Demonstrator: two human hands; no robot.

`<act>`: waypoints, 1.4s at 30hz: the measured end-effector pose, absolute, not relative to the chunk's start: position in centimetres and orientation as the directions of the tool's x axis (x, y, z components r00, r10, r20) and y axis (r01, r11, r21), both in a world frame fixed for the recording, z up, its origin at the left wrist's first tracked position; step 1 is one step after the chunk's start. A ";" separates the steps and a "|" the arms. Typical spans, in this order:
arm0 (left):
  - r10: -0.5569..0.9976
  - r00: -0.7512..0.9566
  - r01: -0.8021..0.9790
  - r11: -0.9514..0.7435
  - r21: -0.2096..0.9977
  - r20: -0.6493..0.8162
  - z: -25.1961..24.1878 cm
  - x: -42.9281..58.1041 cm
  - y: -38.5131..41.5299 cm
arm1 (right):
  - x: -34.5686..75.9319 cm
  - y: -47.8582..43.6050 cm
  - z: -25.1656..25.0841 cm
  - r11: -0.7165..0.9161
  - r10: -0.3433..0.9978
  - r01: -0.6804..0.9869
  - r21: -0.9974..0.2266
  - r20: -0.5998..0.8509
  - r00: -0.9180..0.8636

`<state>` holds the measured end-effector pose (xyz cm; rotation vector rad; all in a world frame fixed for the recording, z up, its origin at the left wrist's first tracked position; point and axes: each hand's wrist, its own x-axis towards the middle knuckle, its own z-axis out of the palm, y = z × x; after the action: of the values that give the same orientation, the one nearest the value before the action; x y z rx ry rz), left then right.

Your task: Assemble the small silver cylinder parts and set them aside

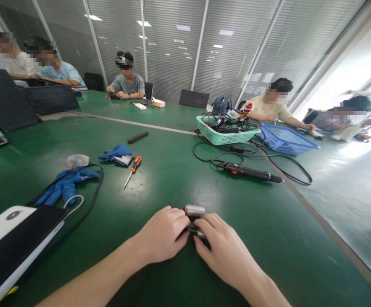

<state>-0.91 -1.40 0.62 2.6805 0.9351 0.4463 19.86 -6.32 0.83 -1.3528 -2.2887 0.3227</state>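
My left hand (pixel 163 234) is closed, its thumb and fingers wrapped round a dark piece mostly hidden in the grip. My right hand (pixel 224 244) grips a small metal cylindrical part (pixel 200 233) with a dark end. A thin dark tip bridges the gap between the two hands; whether both hold one piece I cannot tell. Just beyond my fingertips a silver metal cylinder (pixel 195 210) lies on its side on the green table (pixel 160 187).
Ahead left lie an orange-handled screwdriver (pixel 132 171), blue gloves (pixel 65 183) and a black bar (pixel 137 137). An electric screwdriver (pixel 252 172) with looping cable lies right, before a green basket (pixel 227 137) and a blue basket (pixel 288 140). A black-and-white device (pixel 19 243) stands near left. Several people sit around.
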 end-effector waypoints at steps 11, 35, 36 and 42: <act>0.639 0.745 0.557 -0.754 0.348 0.192 0.5 -0.9 -1.4 | 19.8 -6.3 0.8 0.478 0.878 0.774 -0.414 0.252 -0.407; 0.667 0.726 0.588 -0.730 0.348 0.171 0.4 -1.1 -1.2 | 25.9 -5.2 2.3 0.424 0.902 0.866 -0.264 0.037 -0.430; 0.670 0.723 0.592 -0.726 0.350 0.166 0.5 -1.1 -1.2 | 28.2 -4.6 1.7 0.365 0.928 0.893 -0.262 0.027 -0.371; 0.690 0.708 0.608 -0.705 0.364 0.153 0.8 -1.2 -1.2 | 43.5 -2.4 -1.4 -0.335 0.942 0.939 -0.080 -0.065 0.330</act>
<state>-1.22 -1.22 0.78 2.6296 1.0245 0.4038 43.48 -2.44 -1.42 -2.5395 -1.7954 0.1551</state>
